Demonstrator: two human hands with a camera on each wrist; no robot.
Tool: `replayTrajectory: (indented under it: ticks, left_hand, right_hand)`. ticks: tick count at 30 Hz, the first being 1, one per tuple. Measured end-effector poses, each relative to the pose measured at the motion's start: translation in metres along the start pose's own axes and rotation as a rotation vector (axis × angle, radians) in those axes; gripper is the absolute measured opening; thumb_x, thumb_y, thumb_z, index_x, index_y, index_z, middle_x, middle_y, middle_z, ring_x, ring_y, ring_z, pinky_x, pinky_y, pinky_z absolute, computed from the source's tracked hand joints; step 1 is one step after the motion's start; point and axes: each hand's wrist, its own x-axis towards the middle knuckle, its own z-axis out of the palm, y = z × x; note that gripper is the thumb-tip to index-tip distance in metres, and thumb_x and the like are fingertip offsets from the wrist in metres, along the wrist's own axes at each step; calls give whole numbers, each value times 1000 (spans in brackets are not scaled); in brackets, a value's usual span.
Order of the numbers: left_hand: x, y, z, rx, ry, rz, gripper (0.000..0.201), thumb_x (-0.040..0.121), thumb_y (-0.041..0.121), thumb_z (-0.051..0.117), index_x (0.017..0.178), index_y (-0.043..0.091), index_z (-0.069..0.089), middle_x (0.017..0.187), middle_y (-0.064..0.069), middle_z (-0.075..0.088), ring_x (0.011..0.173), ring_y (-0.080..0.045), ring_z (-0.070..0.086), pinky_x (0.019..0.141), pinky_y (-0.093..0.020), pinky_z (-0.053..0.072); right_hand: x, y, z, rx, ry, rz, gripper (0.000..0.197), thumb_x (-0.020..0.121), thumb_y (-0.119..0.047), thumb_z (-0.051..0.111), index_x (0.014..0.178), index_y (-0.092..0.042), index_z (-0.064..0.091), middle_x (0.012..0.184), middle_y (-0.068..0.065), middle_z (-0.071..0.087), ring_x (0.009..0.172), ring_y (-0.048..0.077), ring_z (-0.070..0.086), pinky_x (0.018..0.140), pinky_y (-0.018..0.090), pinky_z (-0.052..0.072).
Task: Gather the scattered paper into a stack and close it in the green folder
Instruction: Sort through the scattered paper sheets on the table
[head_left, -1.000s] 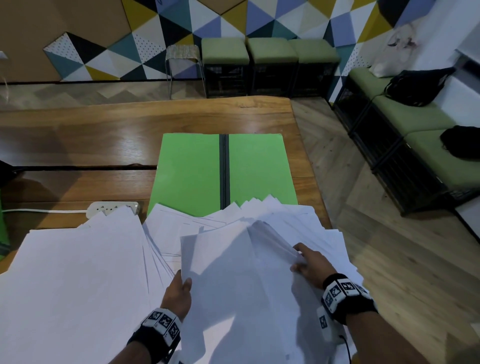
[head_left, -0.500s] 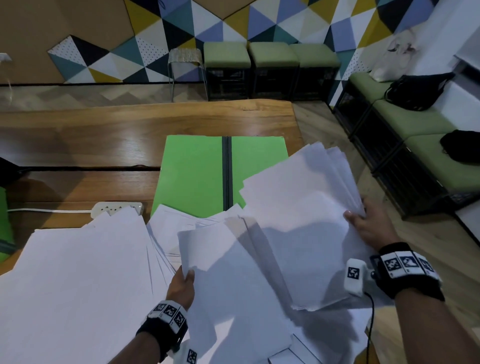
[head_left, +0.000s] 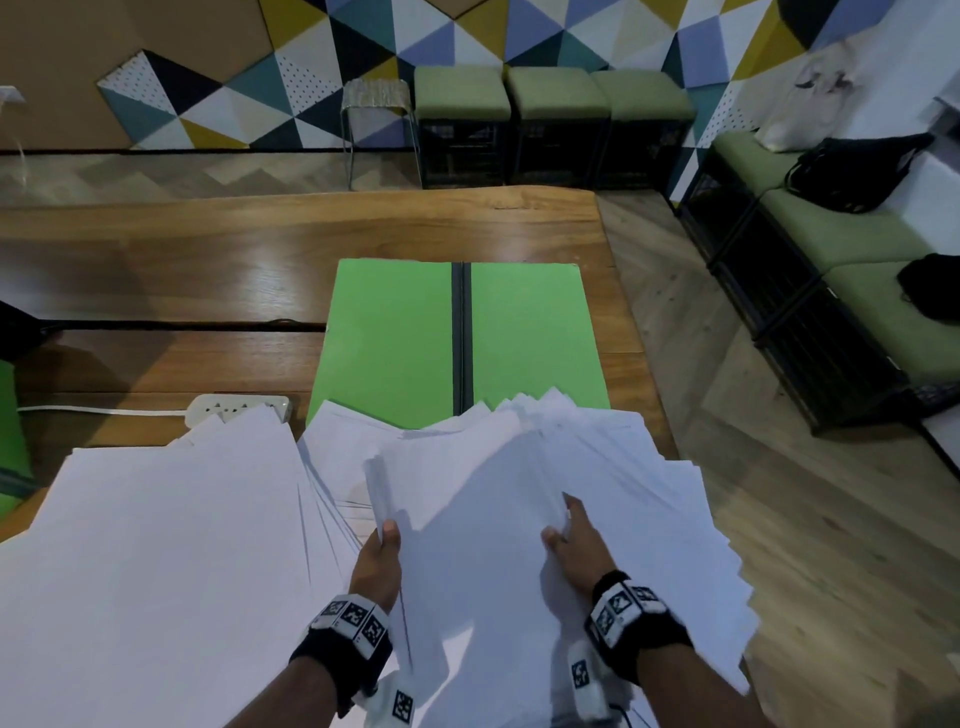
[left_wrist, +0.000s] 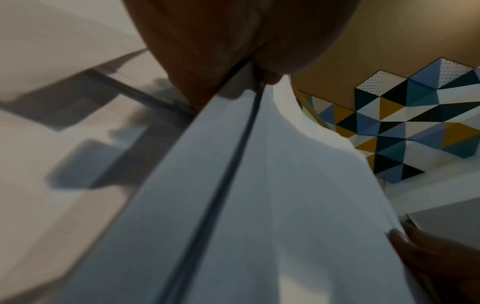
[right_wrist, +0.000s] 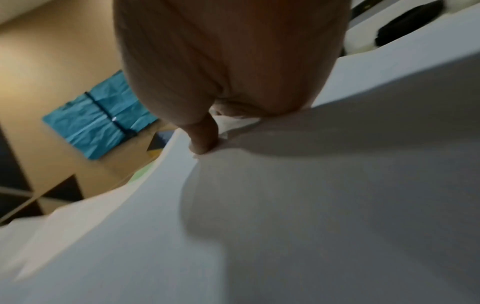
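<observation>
The green folder (head_left: 395, 343) lies open and flat on the wooden table (head_left: 208, 270), with a dark spine down its middle. White paper sheets (head_left: 493, 493) fan out across the near table and cover the folder's near edge. My left hand (head_left: 384, 540) grips the left edge of a lifted bundle, thumb on top. My right hand (head_left: 563, 525) pinches sheets on the right side of the same heap. In the left wrist view the palm (left_wrist: 233, 41) closes on the paper's (left_wrist: 285, 185) edge. In the right wrist view one finger (right_wrist: 205, 142) presses a crease into the paper (right_wrist: 311, 205).
A second broad spread of paper (head_left: 156, 545) lies at the near left. A white power strip (head_left: 239, 408) with its cable sits beside the folder. The table's right edge (head_left: 628, 332) drops to the floor; sheets overhang it. Green benches with black bags (head_left: 852, 171) stand at right.
Half a second ago my right hand held a bundle lifted out to the right. It has swung back left and down, and the bundle now lies on the middle heap. The left hand barely moved.
</observation>
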Motion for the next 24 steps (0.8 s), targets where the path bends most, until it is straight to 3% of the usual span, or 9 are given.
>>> replayTrajectory:
  ticks: [2, 5, 6, 11, 13, 16, 18, 21, 24]
  left_hand:
    - [0, 1, 1, -64, -24, -11, 48, 100, 45, 31, 118, 12, 59, 109, -8, 65, 96, -24, 62, 89, -32, 47]
    - [7, -6, 0, -158, -40, -26, 71, 81, 72, 40, 127, 19, 55, 120, -2, 65, 107, -25, 63, 98, -45, 48]
    - [7, -7, 1, -183, -44, -24, 73, 74, 75, 44, 126, 25, 54, 118, -2, 66, 105, -27, 65, 95, -49, 50]
    - [3, -10, 5, -106, -77, 57, 49, 84, 47, 65, 127, 30, 50, 112, -1, 68, 96, -25, 68, 79, -49, 58]
    - [4, -9, 4, -76, -95, 71, 50, 80, 38, 72, 126, 28, 54, 112, -2, 69, 95, -24, 69, 80, -49, 57]
    - [18, 9, 0, -117, -107, 76, 65, 64, 46, 76, 121, 21, 58, 112, -9, 70, 96, -31, 69, 83, -54, 55]
    - [31, 30, -3, -137, -84, 167, 67, 71, 38, 78, 129, 20, 50, 125, -9, 62, 111, -32, 61, 94, -54, 50]
    - [48, 60, -4, -99, -58, 288, 73, 87, 17, 68, 146, 27, 26, 137, 5, 38, 124, -17, 42, 104, -38, 38]
    - [60, 77, 0, 47, -55, 343, 46, 91, 19, 63, 132, 26, 43, 122, 1, 46, 116, -16, 45, 94, -29, 36]
  right_hand:
    - [0, -7, 14, -66, -47, 14, 72, 95, -29, 50, 151, -21, 6, 146, 14, 42, 125, 33, 49, 90, 34, 41]
    - [-1, -11, 29, -119, -57, -25, 81, 94, -35, 51, 152, -23, -5, 155, 8, 26, 138, 27, 35, 108, 35, 33]
    - [0, -10, 30, -166, -44, -24, 81, 94, -36, 50, 152, -21, -6, 156, 7, 23, 140, 26, 30, 110, 36, 30]
    - [6, -10, 31, -437, 56, -21, 83, 91, -48, 45, 151, -12, -1, 139, 9, 28, 124, 28, 33, 97, 36, 40]
    - [7, -10, 33, -402, 53, -20, 90, 89, -46, 51, 151, -12, -5, 141, 9, 27, 125, 28, 33, 99, 35, 39]
    - [8, -10, 26, -371, 57, -17, 94, 89, -36, 58, 151, -16, -9, 142, 9, 30, 128, 28, 36, 102, 36, 38]
    - [9, -9, 20, -366, 27, -23, 92, 89, -31, 60, 151, -20, -7, 143, 9, 30, 129, 28, 37, 104, 37, 38]
    - [10, -7, 14, -345, -2, -46, 88, 90, -25, 60, 151, -24, -3, 144, 7, 30, 130, 27, 37, 106, 36, 37]
    - [10, -7, 11, -330, -21, -66, 85, 91, -23, 58, 152, -21, -1, 142, 5, 30, 128, 24, 39, 104, 31, 39]
